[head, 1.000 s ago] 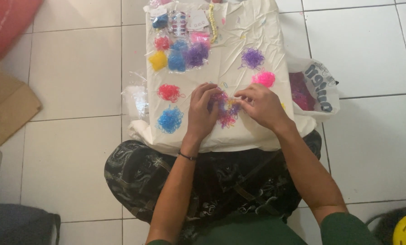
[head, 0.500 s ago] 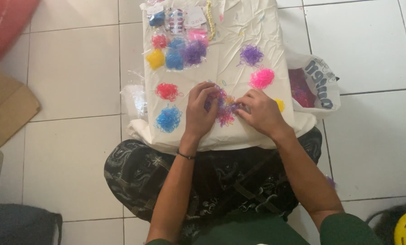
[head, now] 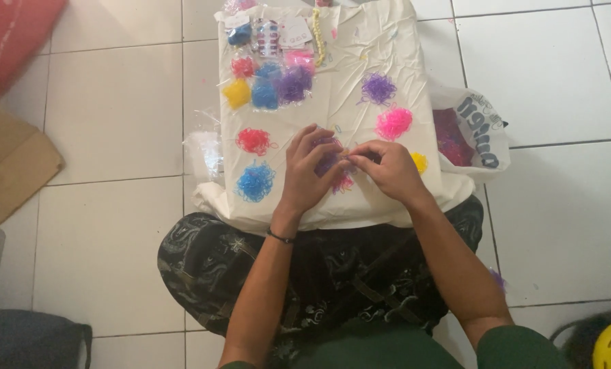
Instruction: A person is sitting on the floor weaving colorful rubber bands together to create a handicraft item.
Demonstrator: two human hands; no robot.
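Both hands meet over a mixed pile (head: pixel 337 172) of small bands on the white cloth (head: pixel 360 61); the left hand (head: pixel 307 172) lies curled on the pile, the right hand (head: pixel 387 168) pinches at its edge, fingertips close together; whether a band is caught between them I cannot tell. Round it lie sorted heaps: red (head: pixel 254 141), blue (head: pixel 254 182), purple (head: pixel 378 88), pink (head: pixel 394 124), yellow (head: pixel 419 162); a bag (head: pixel 479 123) sits right of the cloth.
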